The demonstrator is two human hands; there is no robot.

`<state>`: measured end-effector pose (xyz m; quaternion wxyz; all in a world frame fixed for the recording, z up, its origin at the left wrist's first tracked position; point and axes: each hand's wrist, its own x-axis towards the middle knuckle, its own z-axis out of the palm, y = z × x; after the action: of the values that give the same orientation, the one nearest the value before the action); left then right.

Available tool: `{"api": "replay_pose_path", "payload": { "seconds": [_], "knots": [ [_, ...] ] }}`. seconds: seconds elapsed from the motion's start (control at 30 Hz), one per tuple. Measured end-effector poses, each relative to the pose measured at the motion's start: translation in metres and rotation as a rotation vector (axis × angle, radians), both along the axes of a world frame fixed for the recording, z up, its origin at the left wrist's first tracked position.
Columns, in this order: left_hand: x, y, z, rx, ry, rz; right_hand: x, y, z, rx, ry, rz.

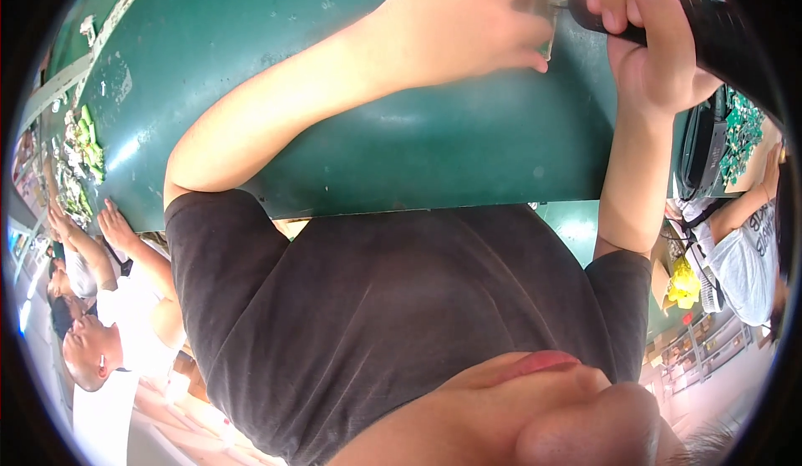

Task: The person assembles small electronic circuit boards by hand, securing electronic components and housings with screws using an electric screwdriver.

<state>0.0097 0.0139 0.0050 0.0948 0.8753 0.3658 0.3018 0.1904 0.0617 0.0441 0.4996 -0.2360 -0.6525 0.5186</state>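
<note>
The person's shirt is dark grey with short sleeves.

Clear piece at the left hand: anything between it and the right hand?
Yes, the left end of the black cylinder, gripped in the right hand, sits between. The left hand partly covers the clear piece; contact with the cylinder is unclear.

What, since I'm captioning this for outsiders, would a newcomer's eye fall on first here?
Probably the two bare hands near the top, right of centre: the left hand holding a small, mostly hidden piece, the right hand gripping a thick black tubular thing. Next might come the broad green tabletop below them, then the bright yellow bundle at far right.
</note>
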Motion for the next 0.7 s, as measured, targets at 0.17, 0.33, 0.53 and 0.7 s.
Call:
{"api": "replay_pose_path", "payload": {
  "seconds": [0.17, 0.33, 0.53, 0.7],
  "knots": [
    [0.001, 0.002, -0.001, 0.025, -0.002, -0.013, 0.001, 0.004, 0.000, -0.037, -0.035, 0.006],
    [-0.004, -0.004, 0.002, -0.021, -0.048, 0.021, 0.001, -0.003, -0.001, 0.013, -0.003, -0.033],
    [-0.011, 0.003, 0.015, -0.101, -0.033, 0.016, 0.020, 0.030, -0.009, 0.173, 0.241, 0.190],
    [-0.084, 0.047, 0.058, -0.100, 0.018, 0.674, 0.001, 0.008, -0.002, 0.109, -0.002, -0.171]
  ]
}}
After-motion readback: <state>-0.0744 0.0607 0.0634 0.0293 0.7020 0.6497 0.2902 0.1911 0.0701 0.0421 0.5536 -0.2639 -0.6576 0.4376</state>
